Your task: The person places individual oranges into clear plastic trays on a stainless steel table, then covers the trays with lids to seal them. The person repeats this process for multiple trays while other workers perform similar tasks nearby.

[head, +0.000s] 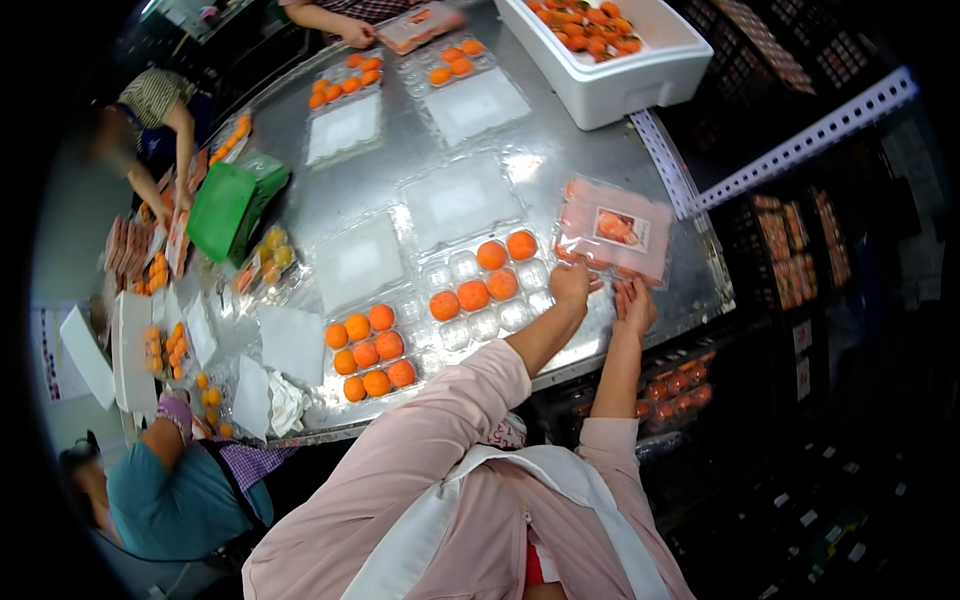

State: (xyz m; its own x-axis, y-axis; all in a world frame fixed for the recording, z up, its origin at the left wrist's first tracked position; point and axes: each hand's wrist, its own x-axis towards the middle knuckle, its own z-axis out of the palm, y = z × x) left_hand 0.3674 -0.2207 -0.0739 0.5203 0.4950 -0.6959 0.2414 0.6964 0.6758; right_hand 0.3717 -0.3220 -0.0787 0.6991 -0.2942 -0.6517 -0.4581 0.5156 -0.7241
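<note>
A closed clear plastic clamshell pack [544, 214] of orange fruits, with a pink sheet and a picture label under its lid, lies at the right of the metal table. My left hand [571, 286] grips its near edge at the left, fingers curled. Beside it, my right hand [636, 306] has its fingertips around the same edge. Just left of my hands lies an open clamshell tray [484, 319], its cups partly filled with orange fruits [502, 283]. Farther left, a second open tray [409, 307] carries several rows of fruit.
A white foam box [622, 94] of persimmons stands at the far right corner. More open trays [345, 127] lie across the table [585, 142]. A green basket [221, 214] and paper sheets [292, 341] are at left. Co-workers' hands [358, 34] work at the far and left edges.
</note>
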